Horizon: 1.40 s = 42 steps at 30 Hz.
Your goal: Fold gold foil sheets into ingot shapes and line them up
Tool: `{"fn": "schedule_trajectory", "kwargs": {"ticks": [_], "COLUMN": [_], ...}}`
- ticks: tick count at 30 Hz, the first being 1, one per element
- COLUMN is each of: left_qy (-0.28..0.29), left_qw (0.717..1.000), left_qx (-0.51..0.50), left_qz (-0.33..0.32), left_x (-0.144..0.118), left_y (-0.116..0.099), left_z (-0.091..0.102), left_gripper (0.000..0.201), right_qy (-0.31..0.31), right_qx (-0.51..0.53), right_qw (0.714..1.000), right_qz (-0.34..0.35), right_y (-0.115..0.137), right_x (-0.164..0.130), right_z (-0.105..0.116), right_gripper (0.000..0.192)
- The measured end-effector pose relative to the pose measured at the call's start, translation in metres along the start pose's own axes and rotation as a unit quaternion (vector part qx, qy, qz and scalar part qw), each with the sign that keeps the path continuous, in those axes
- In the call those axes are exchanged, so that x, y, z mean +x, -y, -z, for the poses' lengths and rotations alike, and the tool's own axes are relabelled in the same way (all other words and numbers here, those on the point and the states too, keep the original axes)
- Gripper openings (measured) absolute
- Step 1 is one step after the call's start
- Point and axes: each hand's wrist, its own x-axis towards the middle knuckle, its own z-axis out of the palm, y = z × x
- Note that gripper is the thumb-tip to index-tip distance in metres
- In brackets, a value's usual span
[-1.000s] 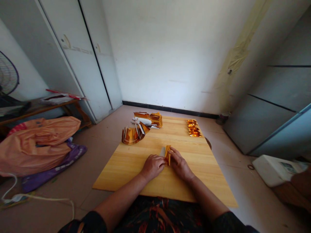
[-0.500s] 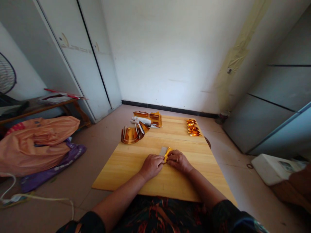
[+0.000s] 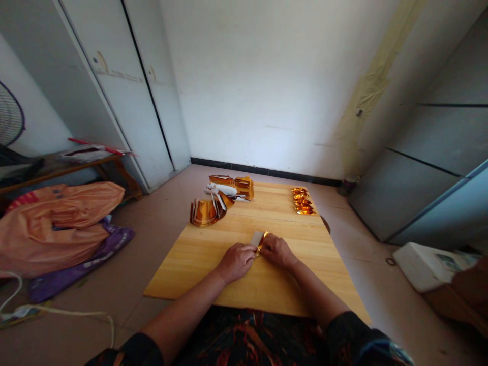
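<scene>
Close together over the wooden board [image 3: 213, 274], both my hands work on one small sheet of gold foil paper [image 3: 264, 235]. A pale grey flat piece [image 3: 256, 237] shows beside the foil, just beyond my left fingertips. My left hand [image 3: 237, 261] is closed, its fingers pinching the sheet's left side. My right hand [image 3: 280, 252] has its fingers bent and pressed together on the foil's right side. Part of the sheet is hidden under the fingers.
A curved stack of gold sheets [image 3: 206, 212] stands at the board's left edge. Behind it lie more gold sheets [image 3: 246, 188] and a white roll [image 3: 221, 189]. Several folded gold foil pieces [image 3: 303, 202] sit in a row at the far right. Orange cloth [image 3: 57, 218] lies left.
Less of the foil's gold face shows between my hands, and it looks folded over into a narrower strip. My right fingers have curled in slightly.
</scene>
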Motion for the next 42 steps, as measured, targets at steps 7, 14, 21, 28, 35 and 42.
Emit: {"fn": "schedule_trajectory", "kwargs": {"ticks": [7, 14, 21, 28, 35, 42], "left_qy": [0.007, 0.028, 0.049, 0.063, 0.068, 0.050], "left_qw": [0.999, 0.998, 0.997, 0.997, 0.996, 0.997], "left_qx": [0.027, 0.062, 0.058, 0.041, 0.048, 0.051], "left_qz": [-0.028, -0.012, -0.001, 0.011, -0.013, -0.025], "left_x": [0.001, 0.002, 0.002, 0.000, 0.001, 0.002], "left_y": [-0.003, -0.008, -0.007, -0.007, -0.008, -0.008], "left_z": [0.003, 0.008, 0.009, 0.009, 0.011, 0.006], "left_gripper": [0.018, 0.020, 0.016, 0.032, 0.025, 0.022], "right_qy": [0.022, 0.010, 0.009, 0.000, 0.008, 0.003], "right_qx": [-0.046, -0.062, -0.079, -0.101, -0.103, -0.088], "right_qw": [0.998, 0.997, 0.996, 0.994, 0.993, 0.994], "right_qz": [-0.033, -0.039, -0.042, -0.039, -0.056, -0.064], "right_y": [0.002, 0.005, 0.006, 0.005, 0.013, 0.014], "right_x": [0.004, 0.004, 0.002, 0.001, 0.003, 0.002], "right_z": [-0.004, -0.004, -0.006, -0.010, -0.005, -0.004], "right_gripper": [0.009, 0.009, 0.010, 0.011, 0.010, 0.010]}}
